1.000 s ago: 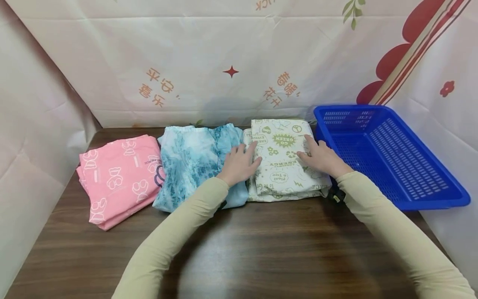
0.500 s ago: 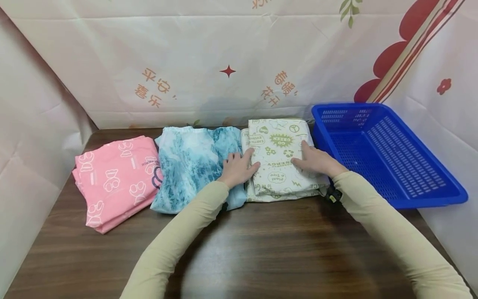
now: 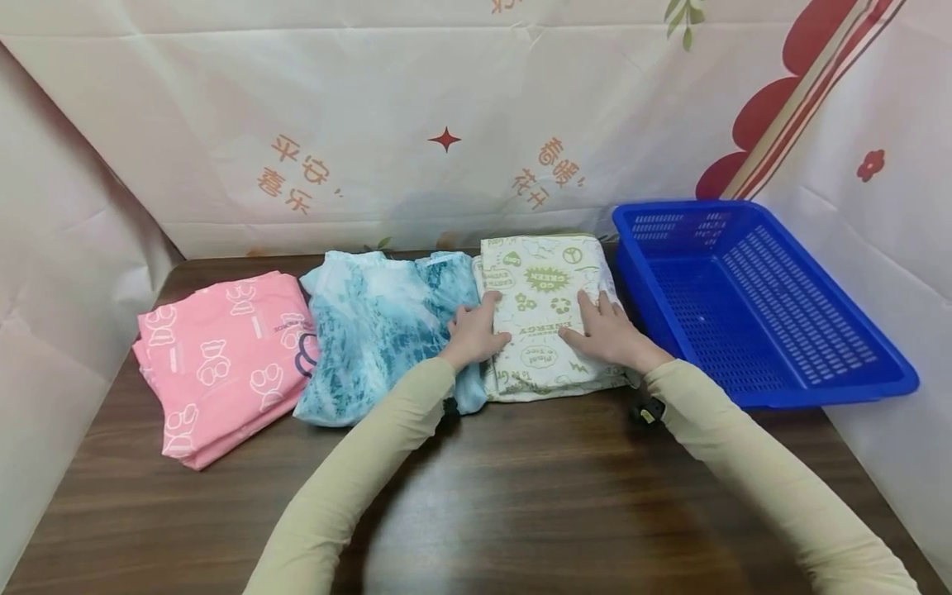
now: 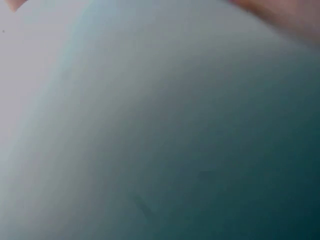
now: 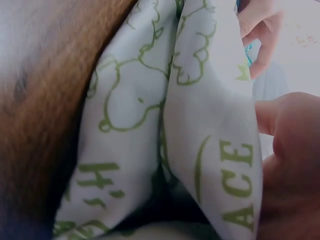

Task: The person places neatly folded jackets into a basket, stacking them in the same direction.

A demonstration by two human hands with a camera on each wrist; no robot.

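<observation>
Currently we rest the right grip, fingers spread and released, atop the folded green-printed white cloth. Our left grip, likewise released, lies where its edge meets the marbled blue cloth. White cloth sits on the desk, between blue cloth and basket. Pink cloth at far left.

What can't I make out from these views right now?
Contact under the left hand: left wrist view is heavily blurred, with skin cut off by the top edge.
Underside of the white-and-green cloth: hidden in the head view by its upper layers.
Depth of that cloth's fold: lost in shadow, right wrist view.
Black device: head view, too small to identify.
Dark lettering on the pink cloth: head view, too small to read.
</observation>
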